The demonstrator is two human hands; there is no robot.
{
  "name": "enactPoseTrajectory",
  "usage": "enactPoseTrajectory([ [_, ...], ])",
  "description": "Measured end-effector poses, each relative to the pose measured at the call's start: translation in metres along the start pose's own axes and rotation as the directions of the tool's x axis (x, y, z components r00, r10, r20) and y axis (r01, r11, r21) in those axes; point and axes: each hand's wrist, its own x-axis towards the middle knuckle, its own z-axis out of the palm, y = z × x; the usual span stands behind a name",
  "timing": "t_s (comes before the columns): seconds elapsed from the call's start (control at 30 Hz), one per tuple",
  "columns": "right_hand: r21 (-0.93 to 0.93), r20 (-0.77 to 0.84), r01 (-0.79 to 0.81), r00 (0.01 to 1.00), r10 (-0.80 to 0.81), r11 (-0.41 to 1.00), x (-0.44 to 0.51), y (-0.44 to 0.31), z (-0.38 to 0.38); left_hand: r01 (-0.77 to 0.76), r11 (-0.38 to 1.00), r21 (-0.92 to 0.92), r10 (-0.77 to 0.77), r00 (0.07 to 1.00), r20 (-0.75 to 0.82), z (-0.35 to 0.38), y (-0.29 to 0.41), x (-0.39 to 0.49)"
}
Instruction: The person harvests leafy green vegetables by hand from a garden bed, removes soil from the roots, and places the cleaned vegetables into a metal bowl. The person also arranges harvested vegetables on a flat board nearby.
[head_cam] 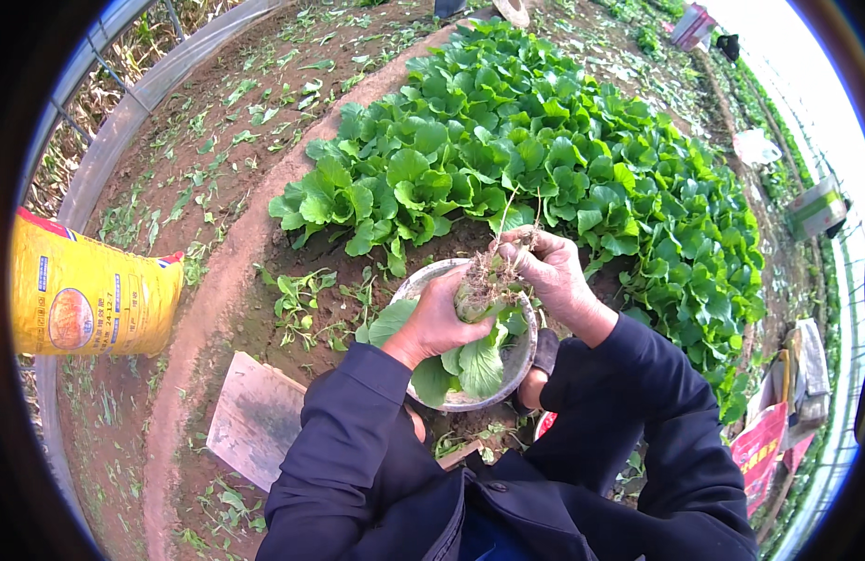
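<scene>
My left hand (439, 315) is closed around a bunch of leafy green plants (481, 361), roots up and leaves hanging down over a round basin (520, 372). The roots (492, 273) are thin, pale and tangled. At their upper right, my right hand (548, 270) pinches some of the roots between thumb and fingers, and a few long strands stick up from there. The basin stands on the soil between my feet, its rim worn and speckled. A dense bed of green leafy plants (516, 154) grows just beyond my hands.
A yellow printed sack (117, 294) stands at the left. A board (257, 414) lies by my left leg. A low soil ridge (264, 189) curves past the bed. At the right are a carton (818, 210), a white plastic bag (755, 147) and a red printed sack (762, 449).
</scene>
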Motion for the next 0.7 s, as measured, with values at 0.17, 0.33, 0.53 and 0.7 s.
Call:
enactPoseTrajectory([
  [0.17,0.117,-0.159,0.213,0.968,-0.193,0.970,-0.002,0.009,0.013,-0.044,0.993,0.106,0.033,0.994,0.106,-0.009,0.003,-0.017],
  [0.33,-0.208,-0.310,0.143,0.929,-0.203,0.968,0.015,0.010,0.002,0.126,0.992,-0.016,-0.125,0.991,0.055,-0.019,0.012,-0.030],
  [0.53,-0.998,0.023,0.029,0.995,-0.096,0.053,0.015,0.007,-0.021,0.213,0.965,-0.154,-0.219,0.976,-0.019,-0.039,0.024,-0.036],
  [0.7,-0.490,0.126,-0.027,0.987,0.101,0.871,0.009,-0.009,-0.007,0.274,0.928,-0.253,-0.280,0.960,0.010,-0.048,0.025,-0.036],
])
